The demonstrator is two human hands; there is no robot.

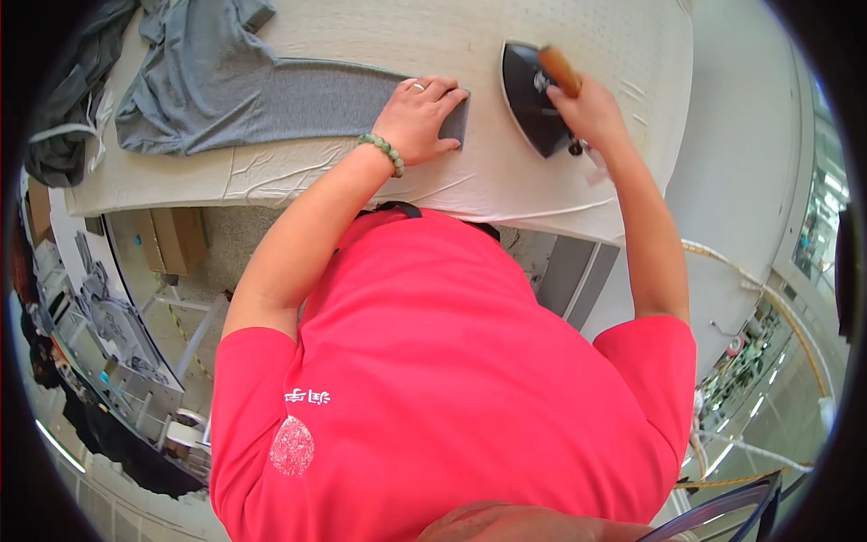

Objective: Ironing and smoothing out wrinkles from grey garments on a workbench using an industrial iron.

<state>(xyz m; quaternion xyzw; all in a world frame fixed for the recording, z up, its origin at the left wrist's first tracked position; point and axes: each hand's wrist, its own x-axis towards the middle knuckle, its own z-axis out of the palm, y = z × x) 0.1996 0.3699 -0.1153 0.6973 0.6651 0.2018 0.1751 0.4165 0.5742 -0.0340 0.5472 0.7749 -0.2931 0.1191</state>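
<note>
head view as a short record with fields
left hand: resting on right end of the grey garment
right hand: gripping the iron by its brown handle
iron: right of the garment, apart from it; table contact unclear
garment: narrow part flat, rest creased at left
table: pale cover, wrinkled along near edge
bracelet: green beads, left wrist

Through the head camera I see the left hand (pixel 420 119), with a green bead bracelet (pixel 384 154) at its wrist, spread palm-down near the end of the long, narrow part of a grey garment (pixel 316 101) lying across the white-covered bench (pixel 406 188). The right hand (pixel 591 113) has its grip wrapped around the wooden handle (pixel 559 71) of a dark iron (pixel 531 107), just right of that end and apart from it. I also make out dark fabric (pixel 68 113) at the bench's left end and a cardboard box (pixel 176 239) beyond its near edge.
</note>
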